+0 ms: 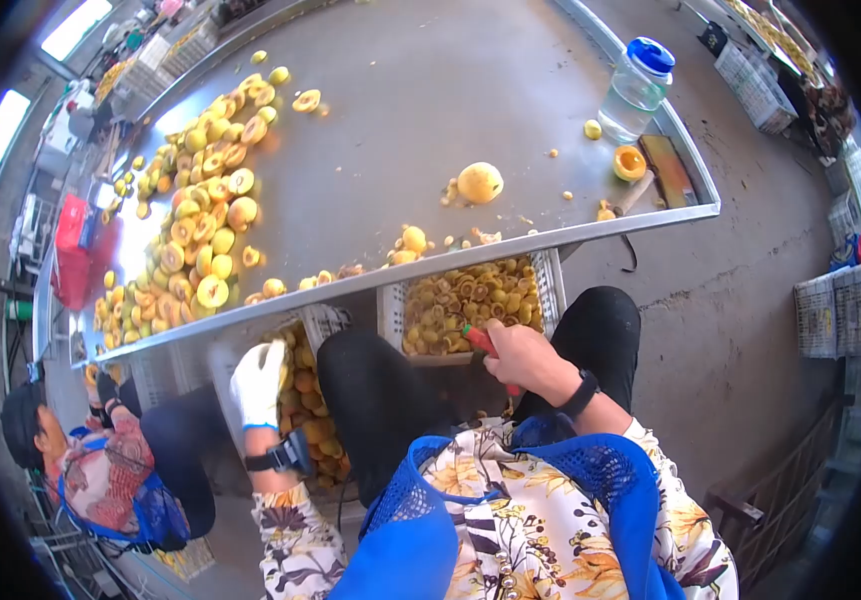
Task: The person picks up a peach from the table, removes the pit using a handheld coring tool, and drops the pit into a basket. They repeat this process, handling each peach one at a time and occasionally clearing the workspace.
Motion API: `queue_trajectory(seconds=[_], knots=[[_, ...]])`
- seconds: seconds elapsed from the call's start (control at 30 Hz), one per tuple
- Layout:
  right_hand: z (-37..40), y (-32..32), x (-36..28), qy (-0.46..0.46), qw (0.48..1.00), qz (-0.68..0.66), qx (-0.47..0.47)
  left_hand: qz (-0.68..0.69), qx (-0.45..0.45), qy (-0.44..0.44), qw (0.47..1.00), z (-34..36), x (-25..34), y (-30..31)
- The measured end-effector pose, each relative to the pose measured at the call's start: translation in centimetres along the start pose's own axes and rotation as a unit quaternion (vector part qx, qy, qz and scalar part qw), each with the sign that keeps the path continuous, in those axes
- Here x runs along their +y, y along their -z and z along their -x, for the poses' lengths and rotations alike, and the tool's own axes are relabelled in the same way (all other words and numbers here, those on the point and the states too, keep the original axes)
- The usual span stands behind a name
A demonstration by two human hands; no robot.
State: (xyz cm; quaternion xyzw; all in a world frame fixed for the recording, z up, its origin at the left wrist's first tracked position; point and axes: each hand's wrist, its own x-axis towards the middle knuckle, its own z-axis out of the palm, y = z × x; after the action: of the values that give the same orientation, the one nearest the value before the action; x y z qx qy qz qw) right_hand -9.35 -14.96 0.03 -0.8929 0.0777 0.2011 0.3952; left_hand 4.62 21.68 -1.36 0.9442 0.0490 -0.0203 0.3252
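My left hand, in a white glove, is at the side of a crate of yellow peach halves by my left knee. Its fingers look curled together, and what they hold, if anything, is hidden. In my bare right hand is a red-handled tool with a green end, gripped between my knees. Its working end cannot be made out. Just beyond that hand, under the table edge, a white crate holds many small yellow-brown fruit pieces.
On the metal table lies a long heap of halved peaches. A whole peach, a peach half and a water bottle stand further right. At left sits a co-worker. White baskets are on the right.
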Motion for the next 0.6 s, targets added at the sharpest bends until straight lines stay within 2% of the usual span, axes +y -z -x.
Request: queue_trajectory(seconds=[0.03, 0.1, 0.13, 0.2, 0.3, 0.4, 0.47, 0.53, 0.6], knots=[[-0.1, 0.0, 0.2, -0.015, 0.998, -0.049, 0.033, -0.186, 0.055, -0.102, 0.976, 0.6, 1.3, 1.4], [-0.3, -0.5, 0.4, -0.044, 0.984, -0.145, 0.09, -0.015, 0.027, -0.109, 0.994, 0.7, 7.9, 1.1], [-0.4, -0.7, 0.4, -0.047, 0.979, -0.157, 0.124, -0.05, 0.011, -0.119, 0.992, 0.4, 11.2, 0.2], [0.0, -0.4, 0.1, -0.04, 0.963, -0.208, 0.166, -0.079, 0.007, -0.32, 0.944, -1.8, 15.6, -3.6], [1.8, 0.9, -0.4, -0.04, 0.937, -0.275, 0.211, -0.116, -0.004, -0.464, 0.878, -3.4, 24.1, -10.6], [3.6, 1.4, 0.9, -0.039, 0.923, -0.296, 0.243, -0.205, -0.157, -0.441, 0.86, -4.2, 30.7, -16.1], [4.4, 1.3, 2.0, -0.009, 0.916, -0.278, 0.29, -0.252, -0.226, -0.413, 0.846, -5.5, 30.7, -20.2], [5.1, 1.7, 2.8, 0.033, 0.91, -0.244, 0.333, -0.277, -0.278, -0.383, 0.836, -5.5, 31.8, -20.7], [5.5, 2.2, 3.1, 0.002, 0.898, -0.306, 0.317, -0.295, -0.31, -0.365, 0.827, -6.2, 31.9, -20.6]])
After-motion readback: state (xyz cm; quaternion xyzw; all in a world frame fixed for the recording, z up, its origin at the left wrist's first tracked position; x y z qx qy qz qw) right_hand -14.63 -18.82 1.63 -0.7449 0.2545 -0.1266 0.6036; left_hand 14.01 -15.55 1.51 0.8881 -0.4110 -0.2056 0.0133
